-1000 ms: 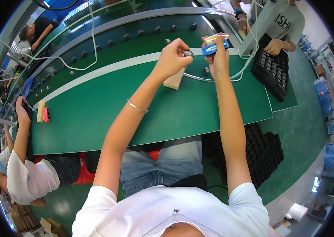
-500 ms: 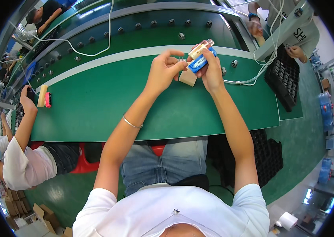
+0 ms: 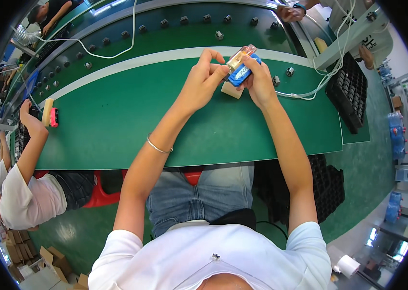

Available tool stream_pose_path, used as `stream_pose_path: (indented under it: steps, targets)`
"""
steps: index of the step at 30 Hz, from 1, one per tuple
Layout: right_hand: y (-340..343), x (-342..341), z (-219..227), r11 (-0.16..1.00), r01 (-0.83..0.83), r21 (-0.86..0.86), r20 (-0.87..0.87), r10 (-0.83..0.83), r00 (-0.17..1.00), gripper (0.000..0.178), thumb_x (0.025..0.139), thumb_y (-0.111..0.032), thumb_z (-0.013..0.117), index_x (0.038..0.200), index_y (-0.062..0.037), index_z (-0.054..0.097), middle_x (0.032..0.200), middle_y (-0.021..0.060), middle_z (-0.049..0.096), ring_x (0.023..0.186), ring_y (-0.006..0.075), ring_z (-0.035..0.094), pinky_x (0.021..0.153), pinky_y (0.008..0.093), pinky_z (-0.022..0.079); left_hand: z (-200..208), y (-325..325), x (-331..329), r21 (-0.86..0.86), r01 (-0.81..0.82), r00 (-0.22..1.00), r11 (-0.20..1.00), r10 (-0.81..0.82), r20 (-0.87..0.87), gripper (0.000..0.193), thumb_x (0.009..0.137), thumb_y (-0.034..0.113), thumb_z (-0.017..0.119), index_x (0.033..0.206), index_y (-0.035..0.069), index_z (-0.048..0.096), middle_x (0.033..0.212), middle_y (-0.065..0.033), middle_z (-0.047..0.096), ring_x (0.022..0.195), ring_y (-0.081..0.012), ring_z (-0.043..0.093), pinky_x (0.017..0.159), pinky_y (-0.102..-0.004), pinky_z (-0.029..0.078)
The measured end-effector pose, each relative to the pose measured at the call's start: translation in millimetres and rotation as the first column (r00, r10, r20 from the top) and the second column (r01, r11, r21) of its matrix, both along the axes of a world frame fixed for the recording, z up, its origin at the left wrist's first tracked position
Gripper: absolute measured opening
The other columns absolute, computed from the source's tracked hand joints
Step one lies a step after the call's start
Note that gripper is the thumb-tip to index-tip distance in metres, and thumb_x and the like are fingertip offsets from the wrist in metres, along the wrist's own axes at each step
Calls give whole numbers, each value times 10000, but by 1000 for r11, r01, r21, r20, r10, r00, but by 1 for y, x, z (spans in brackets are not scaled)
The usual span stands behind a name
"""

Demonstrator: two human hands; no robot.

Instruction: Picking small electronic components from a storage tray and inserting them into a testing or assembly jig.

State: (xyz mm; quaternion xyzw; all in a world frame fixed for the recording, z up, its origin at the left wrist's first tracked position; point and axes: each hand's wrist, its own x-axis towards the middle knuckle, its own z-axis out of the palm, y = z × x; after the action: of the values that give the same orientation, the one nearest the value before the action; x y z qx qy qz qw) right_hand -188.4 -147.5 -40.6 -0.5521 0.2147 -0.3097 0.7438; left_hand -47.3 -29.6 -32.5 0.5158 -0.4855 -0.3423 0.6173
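My right hand point(image 3: 260, 81) is closed around a blue block with white lettering point(image 3: 239, 76) and a clear and pale-yellow device with a reddish end point(image 3: 241, 55), held together above the table. Beside it, my left hand point(image 3: 205, 77) is closed, its thumb and fingertips at the left end of the device. What the left fingers pinch is mostly hidden. Below both hands, a pale wooden block point(image 3: 233, 90) rests on the green table point(image 3: 204, 130). Two small black-and-silver parts point(image 3: 276, 80) lie to the right of my right hand.
A conveyor point(image 3: 165, 36) carrying a row of small dark parts runs beyond the table. White cables point(image 3: 305, 94) and a black compartment tray point(image 3: 350, 94) are at the right. Left, a co-worker point(image 3: 35, 193) sits near a yellow-and-red block point(image 3: 49, 113); another person's hand point(image 3: 291, 13) reaches in at top right.
My left hand has come against the device in my right hand; the small part seen at its fingertips is now mostly hidden. Conveyor parts and a co-worker's hand at top right have shifted.
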Motion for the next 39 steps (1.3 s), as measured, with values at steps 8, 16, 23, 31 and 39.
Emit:
stream_pose_path:
  steps: [8,16,23,31,39]
  targets:
    - [0,-4,2,995,-102,25,-68,103,992,373,977,-364,604,1069,-3,624,801,41,676,594,93,638,497,223,522,1,2,2,74,75,997,994,-75,-2,259,1044,290,579,1092,78,437,823,-14,610,734,-41,499,622,-190,385]
    - [0,-10,17,988,-154,-9,-101,153,983,375,968,-313,632,1200,-21,601,901,49,688,688,91,653,562,230,546,-6,-4,3,59,31,978,998,-18,-207,309,1031,299,594,1130,48,442,723,-34,606,581,-51,475,510,-213,362]
    - [-13,-26,10,624,355,-697,-46,-532,845,470,855,-251,792,1195,6,593,971,87,709,825,100,670,689,242,535,-16,-8,0,119,-104,956,987,132,-262,350,1044,379,542,1131,39,559,700,-11,592,523,-49,446,480,-203,331]
    - [1,-19,-3,473,176,-863,-113,-521,846,419,792,-233,795,1125,-18,659,881,99,690,706,191,650,666,307,528,-10,-5,-18,31,-131,981,991,134,-144,195,995,168,579,900,12,643,675,22,555,550,-31,439,500,-206,333]
    - [3,-19,-6,442,222,-869,-56,-534,844,444,787,-229,794,1147,-6,661,923,122,710,747,217,690,680,316,554,-15,-1,-35,26,-105,994,994,104,26,137,960,93,617,915,-29,661,721,5,611,649,-26,525,570,-209,400]
